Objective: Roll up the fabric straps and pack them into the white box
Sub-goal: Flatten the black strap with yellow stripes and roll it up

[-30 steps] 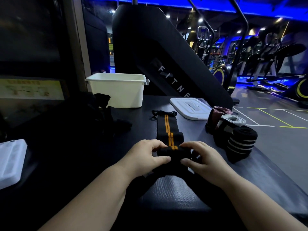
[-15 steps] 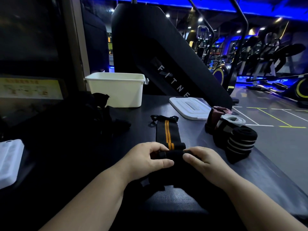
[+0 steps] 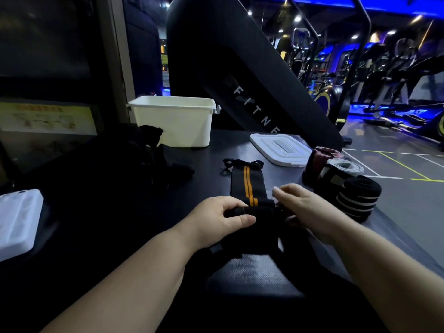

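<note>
Head view: the strap [image 3: 247, 183] lies in front of the box [image 3: 175, 123], its near end rolled. The left hand [image 3: 216, 217] grips the roll. The right hand [image 3: 310, 210] is at the roll's other end, fingers straight and blurred. Rolled straps [image 3: 355, 198] stand right of the box.

A gym — cardio machines [image 3: 394, 75] and a yellow-wheeled bike [image 3: 332, 102] are standing under blue lights [image 3: 336, 2], and a black machine [image 3: 228, 56] is showing the letters [image 3: 254, 111] "FITNE".
</note>
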The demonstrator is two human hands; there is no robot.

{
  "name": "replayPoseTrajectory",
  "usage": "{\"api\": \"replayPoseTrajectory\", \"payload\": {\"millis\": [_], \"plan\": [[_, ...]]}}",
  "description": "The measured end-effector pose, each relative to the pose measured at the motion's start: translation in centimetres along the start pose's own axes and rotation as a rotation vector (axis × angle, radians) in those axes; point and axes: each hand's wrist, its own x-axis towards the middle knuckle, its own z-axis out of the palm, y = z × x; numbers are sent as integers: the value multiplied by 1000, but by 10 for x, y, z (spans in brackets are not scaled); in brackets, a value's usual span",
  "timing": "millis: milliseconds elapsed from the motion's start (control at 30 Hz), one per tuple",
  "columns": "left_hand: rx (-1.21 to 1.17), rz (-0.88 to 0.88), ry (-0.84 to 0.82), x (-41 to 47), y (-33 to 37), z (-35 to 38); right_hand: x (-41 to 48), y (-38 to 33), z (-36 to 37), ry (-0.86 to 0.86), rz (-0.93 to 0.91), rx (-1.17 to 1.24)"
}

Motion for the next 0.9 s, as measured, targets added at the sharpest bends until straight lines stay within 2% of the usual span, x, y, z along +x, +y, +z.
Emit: {"api": "replayPoseTrajectory", "payload": {"millis": [167,267,467,667,733,900], "plan": [[0,0,-1,0,0,0,22,-11,4,-111,98,-41],[-22,-19,-9,2,-1,-1,31,-16,6,-137,159,39],[-59,-26,-32,4,-4,-1,45,-15,8,-39,105,-43],[-60,-23,-42,6,-6,-2,53,-13,7,-66,88,-152],[-59,-19,-45,7,-6,-2,60,-13,6,-89,77,-131],[2,-15,-41,10,-10,-3,84,-21,6,35,46,16]]}}
